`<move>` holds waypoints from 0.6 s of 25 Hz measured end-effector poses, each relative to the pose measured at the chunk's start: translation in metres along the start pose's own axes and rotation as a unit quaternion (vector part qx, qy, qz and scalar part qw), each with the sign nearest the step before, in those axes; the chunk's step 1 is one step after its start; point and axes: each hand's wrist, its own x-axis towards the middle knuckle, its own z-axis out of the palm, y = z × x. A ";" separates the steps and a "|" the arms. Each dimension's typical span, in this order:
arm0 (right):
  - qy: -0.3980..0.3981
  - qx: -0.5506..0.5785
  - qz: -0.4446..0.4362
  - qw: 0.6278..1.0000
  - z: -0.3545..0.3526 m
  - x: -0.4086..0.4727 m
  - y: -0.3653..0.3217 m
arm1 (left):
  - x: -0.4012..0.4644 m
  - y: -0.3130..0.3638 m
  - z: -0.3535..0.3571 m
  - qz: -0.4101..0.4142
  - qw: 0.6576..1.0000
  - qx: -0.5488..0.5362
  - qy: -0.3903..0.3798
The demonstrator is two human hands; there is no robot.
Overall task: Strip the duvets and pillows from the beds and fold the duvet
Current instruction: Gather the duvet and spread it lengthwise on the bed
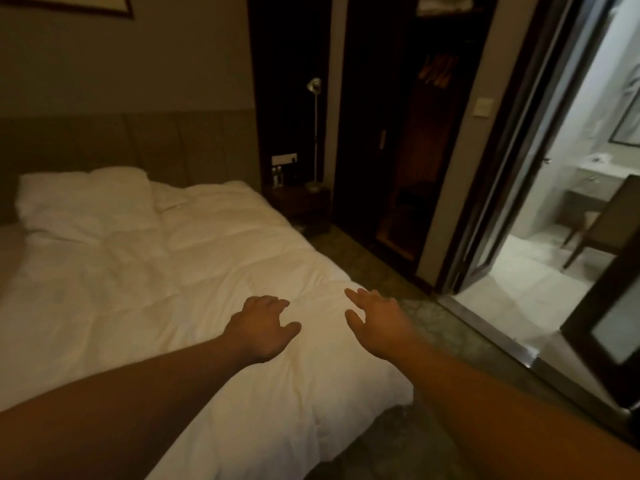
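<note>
Your hands reach over the white duvet (180, 278) on the bed.
Left hand (259, 329) and right hand (379, 327): each grip loose, fingers spread, holding nothing; pillow (86, 202) at the headboard.

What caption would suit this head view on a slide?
Both hands, left and right, reach open over the white duvet, pillow at the headboard.

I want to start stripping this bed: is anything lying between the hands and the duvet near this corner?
Nothing visible. The left hand and right hand are both open over the white duvet, with no object between them and it. The pillow lies far off at the headboard end.
</note>
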 end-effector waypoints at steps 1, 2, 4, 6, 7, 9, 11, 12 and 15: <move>0.002 -0.002 0.009 1.000 -0.010 0.000 0.016 | 0.008 0.017 0.000 0.009 1.000 0.000 0.000; 0.003 -0.004 0.019 1.000 -0.021 0.001 0.034 | 0.018 0.035 0.001 0.018 1.000 0.001 -0.002; 0.006 -0.005 0.038 0.999 -0.036 0.003 0.062 | 0.035 0.062 0.002 0.031 1.000 -0.002 -0.001; 0.012 -0.003 0.058 0.998 -0.048 0.005 0.087 | 0.054 0.085 0.004 0.040 0.999 -0.009 0.002; 0.013 0.000 0.068 0.998 -0.053 0.006 0.100 | 0.064 0.095 0.007 0.046 0.999 -0.013 0.001; 0.011 0.008 0.083 0.996 -0.058 0.010 0.119 | 0.084 0.110 0.013 0.056 0.998 -0.020 -0.002; 0.008 0.015 0.094 0.995 -0.059 0.016 0.136 | 0.106 0.124 0.021 0.063 0.998 -0.029 -0.009; 0.008 0.019 0.101 0.995 -0.059 0.023 0.144 | 0.119 0.131 0.026 0.067 0.997 -0.036 -0.014; 0.010 0.042 0.115 0.992 -0.055 0.051 0.163 | 0.160 0.147 0.041 0.082 0.995 -0.057 -0.019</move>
